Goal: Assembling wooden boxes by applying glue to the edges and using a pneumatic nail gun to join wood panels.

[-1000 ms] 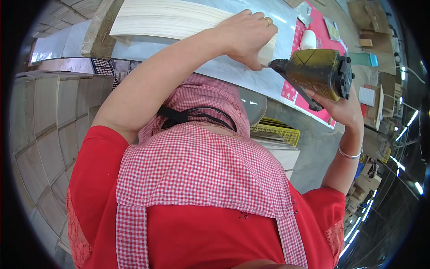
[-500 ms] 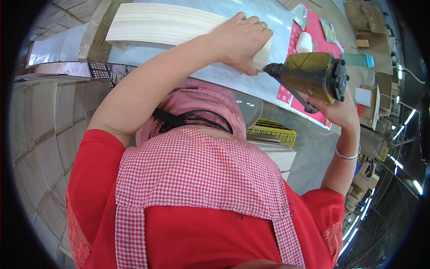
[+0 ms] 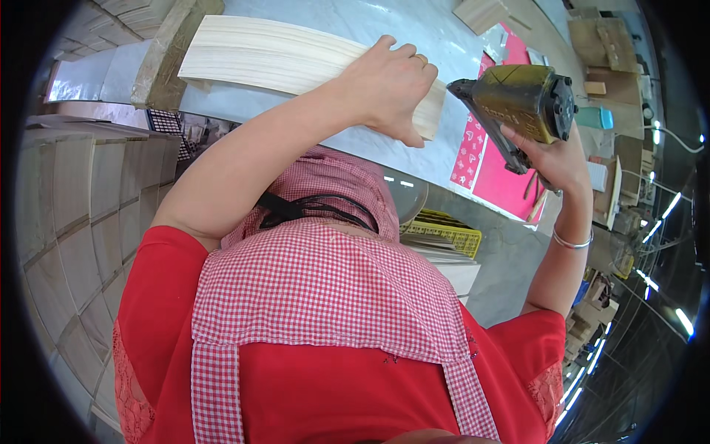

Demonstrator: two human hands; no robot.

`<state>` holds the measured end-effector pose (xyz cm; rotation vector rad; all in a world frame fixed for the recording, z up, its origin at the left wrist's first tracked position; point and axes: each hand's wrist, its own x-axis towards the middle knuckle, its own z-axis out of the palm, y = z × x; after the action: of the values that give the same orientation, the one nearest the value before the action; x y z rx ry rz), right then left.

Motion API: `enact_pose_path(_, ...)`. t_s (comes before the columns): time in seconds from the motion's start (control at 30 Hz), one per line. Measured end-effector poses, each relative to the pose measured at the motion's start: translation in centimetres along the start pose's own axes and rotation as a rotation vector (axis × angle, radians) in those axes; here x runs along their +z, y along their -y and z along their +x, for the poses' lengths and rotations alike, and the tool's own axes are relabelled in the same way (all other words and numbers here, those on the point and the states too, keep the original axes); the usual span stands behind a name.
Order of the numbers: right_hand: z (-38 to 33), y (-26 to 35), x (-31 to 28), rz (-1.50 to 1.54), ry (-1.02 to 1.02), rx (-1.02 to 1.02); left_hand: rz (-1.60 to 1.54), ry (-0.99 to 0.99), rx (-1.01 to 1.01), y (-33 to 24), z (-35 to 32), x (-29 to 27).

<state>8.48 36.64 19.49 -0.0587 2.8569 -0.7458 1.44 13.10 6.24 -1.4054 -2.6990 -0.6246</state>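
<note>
A long, pale wooden board [image 3: 274,55] lies across the light-grey worktop [image 3: 340,144], raised a little on a piece beneath it. My left hand [image 3: 392,89] grips its right end, fingers over the far edge and thumb at the near edge. In my right hand [image 3: 551,152] is a dark and yellowish nail gun [image 3: 514,100], gripped by its handle. Its nose points left and stands just apart from the board's right end. The handle is mostly hidden by the gun's body.
Left of the worktop is a rough wooden beam [image 3: 166,63], with stacked boards [image 3: 74,200] below. A pink patterned sheet [image 3: 503,181] covers the right part of the worktop. A yellow crate [image 3: 451,231] sits underneath. Wood pieces [image 3: 481,13] lie at the far side.
The nail gun's nose has come away from the board's end, up and to the right. My left hand stays on the board, which sits slightly lower in view.
</note>
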Motion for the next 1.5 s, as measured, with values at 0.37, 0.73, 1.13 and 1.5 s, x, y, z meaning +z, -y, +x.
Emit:
enact_pose_path(0.37,0.9,0.4,-0.2,-0.052,0.039,-0.032,-0.016,0.012,-0.008,-0.1,0.0,0.1)
enact_pose_path(0.73,0.5,0.4,-0.1,-0.074,0.057,-0.09,0.057,-0.128,0.075,0.7,0.0,1.0)
enact_pose_path(1.13,-10.6,-23.6,5.7,-0.527,-0.502,0.161,-0.096,0.175,-0.212,6.3,-5.5,-7.0)
enact_pose_path(1.5,-8.6,-24.6,12.4,-0.58,-0.544,0.612,0.115,-0.3,0.075,2.7,-8.6,5.2)
